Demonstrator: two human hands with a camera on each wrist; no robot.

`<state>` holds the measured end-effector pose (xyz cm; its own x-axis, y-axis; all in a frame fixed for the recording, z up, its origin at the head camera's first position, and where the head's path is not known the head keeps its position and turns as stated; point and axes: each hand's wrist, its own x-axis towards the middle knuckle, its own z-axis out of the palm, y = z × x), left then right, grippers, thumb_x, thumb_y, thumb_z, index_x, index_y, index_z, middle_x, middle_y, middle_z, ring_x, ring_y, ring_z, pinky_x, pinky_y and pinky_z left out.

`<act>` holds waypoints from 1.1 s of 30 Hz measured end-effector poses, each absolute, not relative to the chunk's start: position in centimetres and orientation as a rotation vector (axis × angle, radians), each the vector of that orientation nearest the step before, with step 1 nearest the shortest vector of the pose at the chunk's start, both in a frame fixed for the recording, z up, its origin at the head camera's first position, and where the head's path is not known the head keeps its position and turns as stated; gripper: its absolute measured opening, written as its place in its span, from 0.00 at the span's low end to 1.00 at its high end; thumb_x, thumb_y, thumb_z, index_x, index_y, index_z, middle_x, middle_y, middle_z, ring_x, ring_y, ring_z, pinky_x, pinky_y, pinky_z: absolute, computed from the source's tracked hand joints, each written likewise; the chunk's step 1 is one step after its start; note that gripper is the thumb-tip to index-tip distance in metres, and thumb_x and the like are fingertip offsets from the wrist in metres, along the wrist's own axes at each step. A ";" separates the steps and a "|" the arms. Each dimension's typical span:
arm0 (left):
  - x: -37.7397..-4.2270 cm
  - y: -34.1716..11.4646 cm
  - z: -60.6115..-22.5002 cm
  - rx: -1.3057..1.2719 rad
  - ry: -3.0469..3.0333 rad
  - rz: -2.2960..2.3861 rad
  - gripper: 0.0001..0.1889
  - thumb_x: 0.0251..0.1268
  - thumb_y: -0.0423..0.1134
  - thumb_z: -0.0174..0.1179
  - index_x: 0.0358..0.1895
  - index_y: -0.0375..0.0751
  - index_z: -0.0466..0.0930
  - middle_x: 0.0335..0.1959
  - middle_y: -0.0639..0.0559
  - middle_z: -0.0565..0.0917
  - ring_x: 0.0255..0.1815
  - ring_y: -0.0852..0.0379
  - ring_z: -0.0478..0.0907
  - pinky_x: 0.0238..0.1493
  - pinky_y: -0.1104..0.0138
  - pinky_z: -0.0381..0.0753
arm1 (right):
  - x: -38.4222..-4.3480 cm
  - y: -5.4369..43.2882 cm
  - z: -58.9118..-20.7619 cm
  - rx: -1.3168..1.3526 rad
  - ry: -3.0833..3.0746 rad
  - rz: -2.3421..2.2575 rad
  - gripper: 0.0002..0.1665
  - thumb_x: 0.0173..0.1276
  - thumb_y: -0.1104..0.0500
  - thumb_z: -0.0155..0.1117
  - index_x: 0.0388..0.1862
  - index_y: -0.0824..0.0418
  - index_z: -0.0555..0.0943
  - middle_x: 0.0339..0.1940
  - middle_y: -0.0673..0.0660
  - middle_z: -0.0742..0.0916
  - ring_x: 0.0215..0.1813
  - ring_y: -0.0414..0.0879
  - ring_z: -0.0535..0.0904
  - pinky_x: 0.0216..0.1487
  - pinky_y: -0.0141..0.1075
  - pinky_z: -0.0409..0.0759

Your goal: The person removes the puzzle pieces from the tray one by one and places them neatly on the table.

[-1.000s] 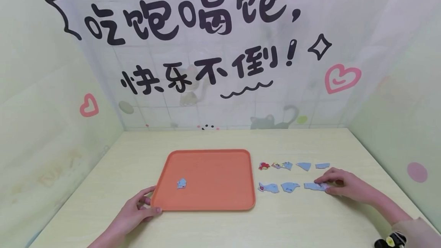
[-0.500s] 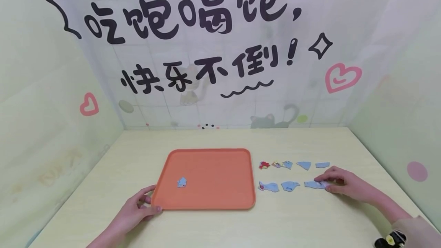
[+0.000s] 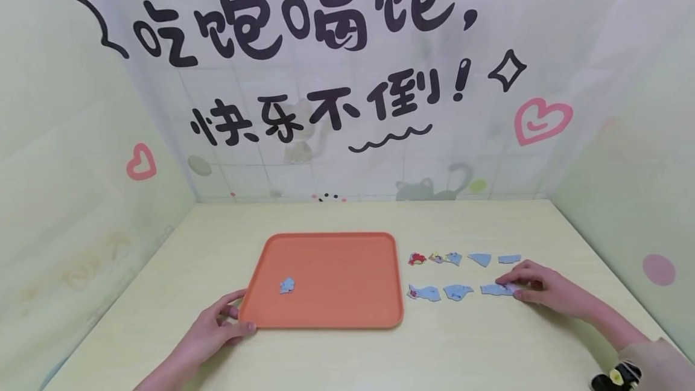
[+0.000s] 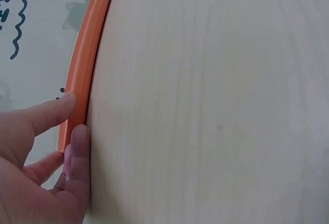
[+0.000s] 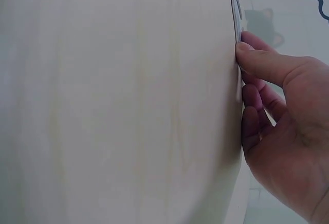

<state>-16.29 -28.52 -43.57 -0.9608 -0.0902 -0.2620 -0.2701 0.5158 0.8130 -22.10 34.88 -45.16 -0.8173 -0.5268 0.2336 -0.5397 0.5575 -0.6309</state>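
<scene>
An orange tray (image 3: 342,312) lies on the table, a small light-blue puzzle piece (image 3: 287,286) on its left half. My left hand (image 3: 214,327) grips the tray's near left corner, thumb at the front rim and fingers along the left side. In the left wrist view, that hand (image 4: 49,167) holds the orange rim (image 4: 85,59). Right of the tray, my right hand (image 3: 551,288) pinches the right end of a long blue puzzle piece (image 3: 491,289) lying flat on the table. The right wrist view shows this hand (image 5: 293,95) with thumb and forefinger at the piece's edge.
Several irregular pieces lie in two rows: a red one (image 3: 417,259), a triangular one (image 3: 480,259) and a strip (image 3: 509,259) in the far row, two blue ones (image 3: 425,293) in the near row beside the held piece. Printed cloth walls (image 3: 353,168) enclose the table.
The head view has tilted very slightly. Both hands, the tray and the puzzle pieces keep their places.
</scene>
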 end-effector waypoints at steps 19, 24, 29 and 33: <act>-16.1 -28.5 -43.3 -0.300 2.576 1.441 0.44 0.53 0.38 0.74 0.74 0.41 0.62 0.46 0.45 0.73 0.35 0.58 0.70 0.35 0.70 0.82 | -23.9 30.5 -41.1 0.849 -2.809 0.960 0.20 0.66 0.59 0.68 0.58 0.54 0.82 0.53 0.53 0.83 0.49 0.39 0.75 0.45 0.32 0.80; -16.1 -28.8 -43.6 -0.304 2.587 1.422 0.43 0.54 0.38 0.73 0.74 0.41 0.61 0.46 0.46 0.73 0.35 0.58 0.69 0.34 0.71 0.82 | -26.0 26.3 -39.8 0.958 -2.838 0.951 0.20 0.67 0.59 0.68 0.58 0.53 0.82 0.54 0.52 0.83 0.53 0.49 0.77 0.51 0.41 0.81; -16.1 -28.8 -43.6 -0.298 2.592 1.419 0.43 0.55 0.37 0.73 0.74 0.41 0.61 0.46 0.46 0.73 0.34 0.58 0.69 0.34 0.71 0.81 | -27.9 21.1 -38.9 1.078 -2.863 0.940 0.20 0.66 0.59 0.68 0.57 0.48 0.83 0.55 0.51 0.83 0.57 0.56 0.75 0.53 0.49 0.78; -16.2 -28.7 -43.6 -0.291 2.595 1.423 0.43 0.55 0.37 0.72 0.74 0.41 0.61 0.46 0.46 0.74 0.34 0.58 0.68 0.34 0.71 0.81 | -28.8 17.0 -38.0 1.205 -2.828 0.911 0.19 0.66 0.59 0.68 0.57 0.49 0.83 0.55 0.53 0.83 0.58 0.56 0.74 0.54 0.49 0.77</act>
<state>-16.17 -28.73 -43.60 -0.9669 -0.0893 -0.2389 -0.2495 0.5260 0.8130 -28.84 16.98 -37.97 -0.7155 -0.6808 0.1566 -0.6442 0.5562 -0.5250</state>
